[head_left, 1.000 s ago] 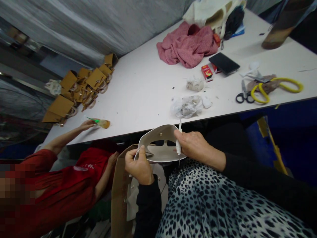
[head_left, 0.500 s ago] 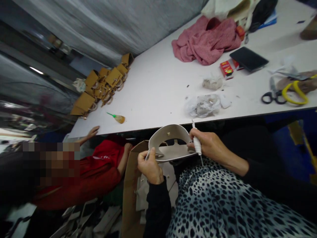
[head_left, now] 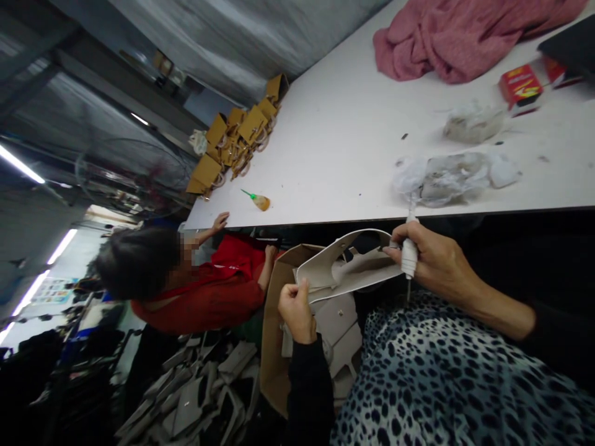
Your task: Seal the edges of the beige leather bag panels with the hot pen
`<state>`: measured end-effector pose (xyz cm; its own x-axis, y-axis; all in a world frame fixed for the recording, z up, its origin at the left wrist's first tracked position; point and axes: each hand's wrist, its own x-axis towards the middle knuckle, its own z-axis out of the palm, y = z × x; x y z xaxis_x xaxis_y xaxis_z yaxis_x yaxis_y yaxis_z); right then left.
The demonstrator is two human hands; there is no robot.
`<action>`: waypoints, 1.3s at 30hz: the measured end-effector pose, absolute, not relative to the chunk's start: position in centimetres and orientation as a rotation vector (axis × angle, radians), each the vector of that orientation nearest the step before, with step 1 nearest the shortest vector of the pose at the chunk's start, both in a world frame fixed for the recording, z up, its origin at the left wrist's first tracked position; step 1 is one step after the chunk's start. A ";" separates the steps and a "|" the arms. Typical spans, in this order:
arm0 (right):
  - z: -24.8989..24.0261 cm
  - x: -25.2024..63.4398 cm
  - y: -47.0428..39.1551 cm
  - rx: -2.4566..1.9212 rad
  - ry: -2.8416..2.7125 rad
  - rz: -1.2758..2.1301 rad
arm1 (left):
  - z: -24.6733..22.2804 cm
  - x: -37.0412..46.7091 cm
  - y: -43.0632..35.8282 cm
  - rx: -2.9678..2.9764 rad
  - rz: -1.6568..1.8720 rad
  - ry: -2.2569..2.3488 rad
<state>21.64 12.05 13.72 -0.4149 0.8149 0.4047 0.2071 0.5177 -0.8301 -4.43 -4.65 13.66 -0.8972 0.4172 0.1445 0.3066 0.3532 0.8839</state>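
A pale beige bag piece (head_left: 325, 266) with a curved top edge is held between my hands, beyond my lap. My left hand (head_left: 298, 311) pinches its near left corner between thumb and fingers. My right hand (head_left: 432, 257) is closed round a white-wrapped tool (head_left: 409, 251), and its thumb and fingertips touch the right end of the piece. The tool's thin metal end points down toward the spotted cloth on my lap.
An open cardboard box (head_left: 274, 328) of beige bags lies below my hands. On the white table (head_left: 325, 155) are plastic-wrapped lumps (head_left: 455, 179), a green-tipped bottle (head_left: 259, 201), mustard bags (head_left: 253, 124) and a pink cloth (head_left: 446, 43). A person in red (head_left: 199, 303) sits left.
The view has shifted left, so the table items appear farther right or out of frame. The beige piece has tilted and looks narrower. Both hands keep their holds.
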 end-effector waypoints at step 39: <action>13.1 19.3 16.2 -0.855 -1.602 1.083 | 16.5 0.9 13.6 1.259 0.951 1.544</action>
<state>19.35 16.21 13.08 -0.2694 0.9033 0.3339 0.0266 0.3536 -0.9350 0.89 13.60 16.54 -0.0761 0.9824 -0.1704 0.2900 0.1853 0.9389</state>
